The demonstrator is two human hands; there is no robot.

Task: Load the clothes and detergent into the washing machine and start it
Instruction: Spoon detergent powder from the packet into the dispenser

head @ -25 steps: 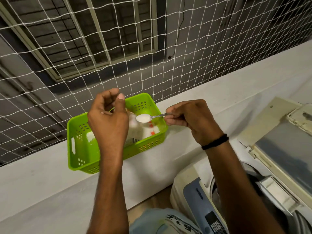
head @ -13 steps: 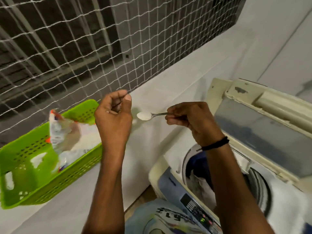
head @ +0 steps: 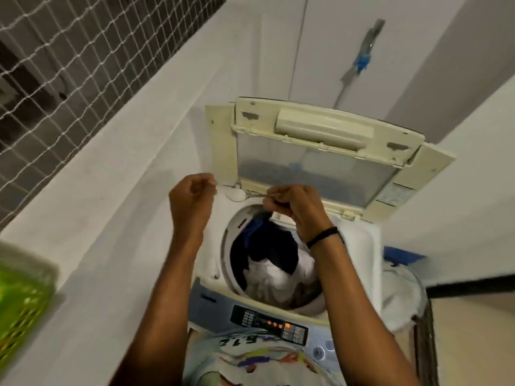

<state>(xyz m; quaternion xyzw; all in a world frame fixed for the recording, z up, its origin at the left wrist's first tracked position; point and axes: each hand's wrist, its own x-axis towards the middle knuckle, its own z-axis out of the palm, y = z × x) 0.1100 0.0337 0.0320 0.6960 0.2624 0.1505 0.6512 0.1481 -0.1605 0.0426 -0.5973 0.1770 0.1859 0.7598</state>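
The view has swung from the green basket (head: 19,307), now only a blurred corner at the far left on the white ledge (head: 111,218), to the washing machine (head: 211,274). The right hand (head: 295,207) has carried the spoon (head: 237,195) of white detergent across: its fingers (head: 274,200) pinch the handle, the heaped bowl just left of them above the tub's back rim. The left hand (head: 192,201), just left of the spoon bowl, is curled loosely shut and empty. Below the right fingers, dark and white clothes (head: 273,263) lie in the drum. The lid (head: 315,154) stands open behind both hands; the control panel (head: 270,324) shows orange lights.
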